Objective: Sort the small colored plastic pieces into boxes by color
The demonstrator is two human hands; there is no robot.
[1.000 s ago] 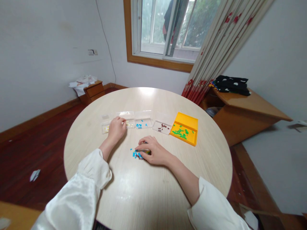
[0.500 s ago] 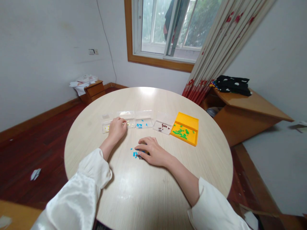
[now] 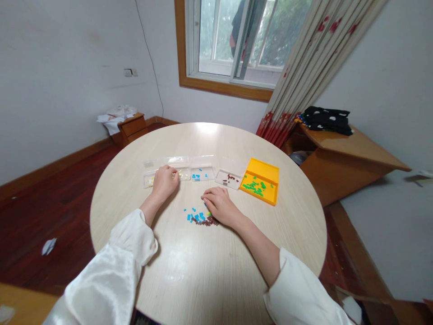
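Note:
My left hand (image 3: 165, 181) rests with curled, closed fingers over the gap between two clear boxes on the left; whatever its fingertips hold is hidden. One clear box (image 3: 146, 181) has yellow pieces in it, the other (image 3: 188, 175) pale yellow ones. My right hand (image 3: 219, 204) is closed in a pinch at the upper right of a loose pile of small building bricks. Blue bricks (image 3: 197, 217) lie on the pile's left and brown bricks (image 3: 206, 222) along its near side. A bit of yellow-green shows beside the right fingers, and what they pinch is too small to make out.
Across the round table (image 3: 209, 271) stand a clear box with blue bricks (image 3: 203, 179), a clear box with brown pieces (image 3: 228, 185) and an open yellow case (image 3: 276, 180) holding green bricks (image 3: 255, 187). A wooden cabinet (image 3: 358, 158) stands at the right.
My right hand has moved up and right off the pile, its fingers drawing together, so more blue and brown bricks show. The left hand stays almost where it was.

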